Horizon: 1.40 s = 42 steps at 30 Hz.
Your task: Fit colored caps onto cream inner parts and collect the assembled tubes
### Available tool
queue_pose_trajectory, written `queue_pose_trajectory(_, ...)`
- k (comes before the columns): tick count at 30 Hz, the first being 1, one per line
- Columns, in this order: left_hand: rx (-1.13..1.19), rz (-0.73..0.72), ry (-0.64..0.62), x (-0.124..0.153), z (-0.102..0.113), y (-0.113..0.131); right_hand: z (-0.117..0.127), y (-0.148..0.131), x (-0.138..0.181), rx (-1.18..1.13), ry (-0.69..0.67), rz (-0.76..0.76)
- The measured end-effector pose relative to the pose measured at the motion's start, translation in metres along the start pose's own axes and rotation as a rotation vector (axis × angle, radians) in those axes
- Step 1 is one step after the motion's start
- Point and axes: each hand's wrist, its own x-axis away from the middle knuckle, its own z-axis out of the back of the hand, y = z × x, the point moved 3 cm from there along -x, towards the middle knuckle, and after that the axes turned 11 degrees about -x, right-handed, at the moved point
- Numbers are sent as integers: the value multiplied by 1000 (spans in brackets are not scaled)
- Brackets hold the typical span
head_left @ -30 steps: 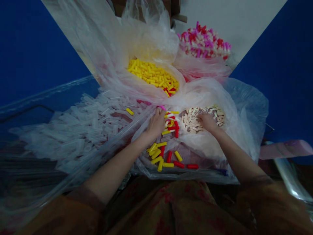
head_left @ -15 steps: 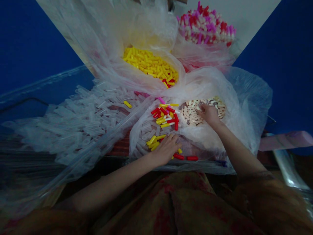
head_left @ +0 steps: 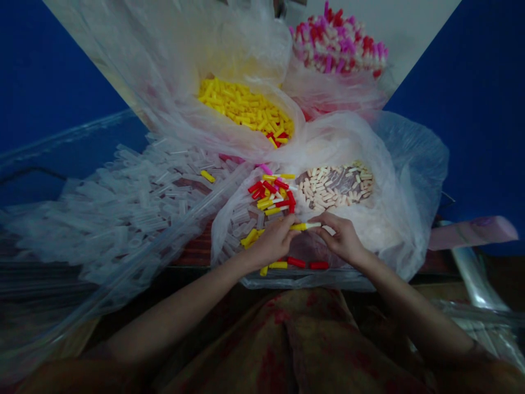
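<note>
My left hand (head_left: 270, 243) and my right hand (head_left: 342, 239) meet just in front of me over a clear plastic bag. Between their fingertips they pinch one small tube (head_left: 305, 226), yellow on the left end and cream on the right. The left hand grips the yellow part, the right hand the cream part. Right behind them lies a mixed pile of red and yellow caps (head_left: 273, 194). A pile of cream pieces (head_left: 334, 186) sits in its own bag beyond my right hand. Loose red and yellow caps (head_left: 297, 264) lie under my hands.
A bag of yellow caps (head_left: 244, 109) stands behind, and a heap of pink, red and white pieces (head_left: 338, 41) at the back right. A big heap of clear tubes (head_left: 123, 202) fills the left. My lap in patterned cloth (head_left: 295, 345) is below. Blue walls flank both sides.
My left hand left the loose caps near the front and my right hand came back out of the cream pile. Both now meet in front, holding one yellow and cream piece.
</note>
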Motion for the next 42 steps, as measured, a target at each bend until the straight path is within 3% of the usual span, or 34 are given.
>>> queue_pose_trajectory(7,24,69,-15,4,-1,5,-6,8,-1,-13,-54,2)
queue_pose_trajectory(11,27,113,-4,7,-4,4,-11,8,0,-35,-9,-12)
queue_pose_trajectory(16,6,39,53,-2,10,4,-9,-2,-15,2,-31,0)
queue_pose_trajectory(20,-201,74,182,-25,39,-5,5,11,-31,-29,84,-75)
queue_pose_trajectory(24,-576,216,305,-50,60,-26,24,44,-36,186,182,-137)
queue_pose_trajectory(27,-789,251,256,-52,61,-34,40,68,-35,265,164,-170)
queue_pose_trajectory(30,-870,164,233,-34,53,-25,61,84,-34,350,227,-211)
queue_pose_trajectory(33,-806,-27,-14,-4,32,-13,76,95,-36,473,237,-267)
queue_pose_trajectory(36,-743,-169,-272,24,10,-10,70,97,-42,503,117,-277)
queue_pose_trajectory(42,-652,-269,-398,41,3,-14,36,87,-52,745,-168,-283)
